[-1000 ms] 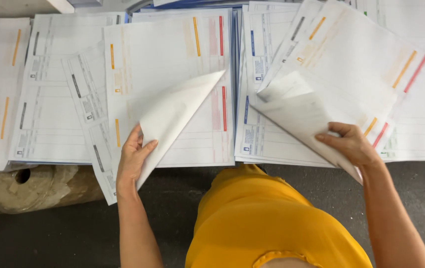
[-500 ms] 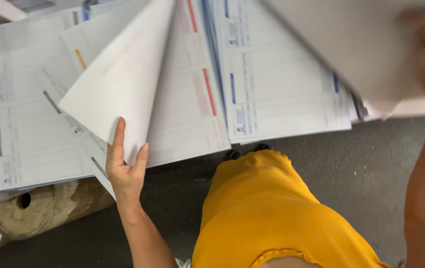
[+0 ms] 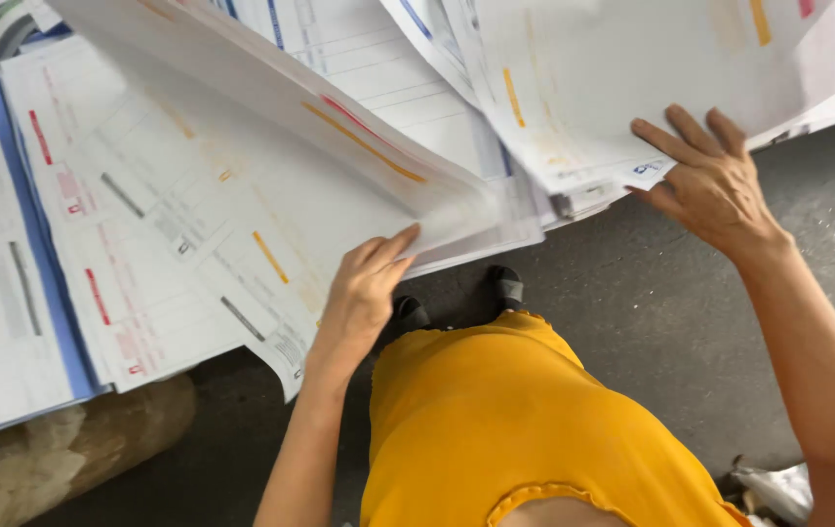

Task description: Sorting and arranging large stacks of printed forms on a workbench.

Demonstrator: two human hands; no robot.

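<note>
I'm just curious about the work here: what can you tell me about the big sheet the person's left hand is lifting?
The lifted sheet is large, thin white paper printed with faint form lines and small orange and red bars. It is raised and bowed, its near edge blurred. The left hand touches its lower edge with the fingertips. Beneath it lie similar printed sheets.

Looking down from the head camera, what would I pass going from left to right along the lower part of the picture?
Brown roll under the paper sheets → left hand lifting a sheet → black shoes above the yellow garment → right hand on another paper stack → grey floor.
</note>
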